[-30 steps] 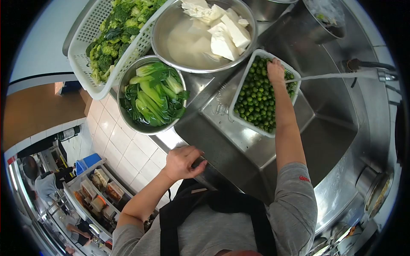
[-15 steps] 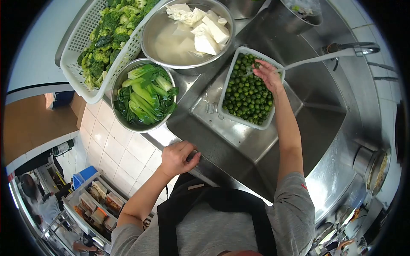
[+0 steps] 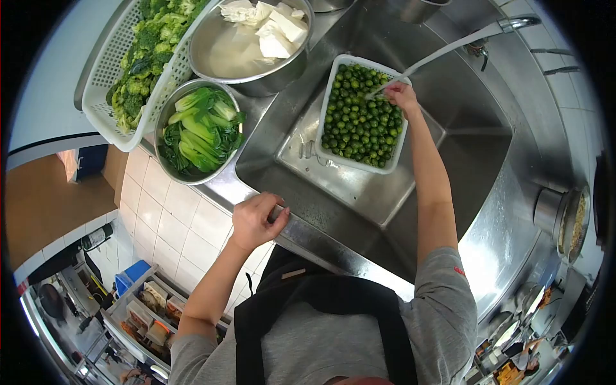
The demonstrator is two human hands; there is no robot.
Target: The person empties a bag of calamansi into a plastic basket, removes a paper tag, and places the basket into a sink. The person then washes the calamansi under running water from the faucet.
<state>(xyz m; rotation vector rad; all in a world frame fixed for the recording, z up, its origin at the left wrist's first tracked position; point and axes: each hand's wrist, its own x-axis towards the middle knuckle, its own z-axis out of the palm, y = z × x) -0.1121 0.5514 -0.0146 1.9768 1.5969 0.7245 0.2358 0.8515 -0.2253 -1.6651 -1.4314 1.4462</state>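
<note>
My left hand (image 3: 260, 221) rests on the front edge of the steel sink (image 3: 314, 247), its fingers curled over the rim. My right hand (image 3: 402, 97) is over the far right part of a white plastic basket (image 3: 324, 138) full of small green citrus fruits (image 3: 362, 125). Its fingers are bent together close to the fruits; what they hold, if anything, is hidden. Beside these fingers, a tap spout (image 3: 443, 51) reaches down from the upper right, with water running onto the fruits. The basket stands in the sink.
On the left stand a bowl of leafy greens in water (image 3: 199, 135), a pot of tofu (image 3: 282, 35) and a white basket of broccoli (image 3: 144, 77). A pan (image 3: 574, 224) is at the right. Food containers (image 3: 151, 308) are at the lower left.
My right hand has turned and its fingers have drawn together and pointed down; before, it held a green fruit. The whole view has shifted slightly. My left hand stays at the sink's edge.
</note>
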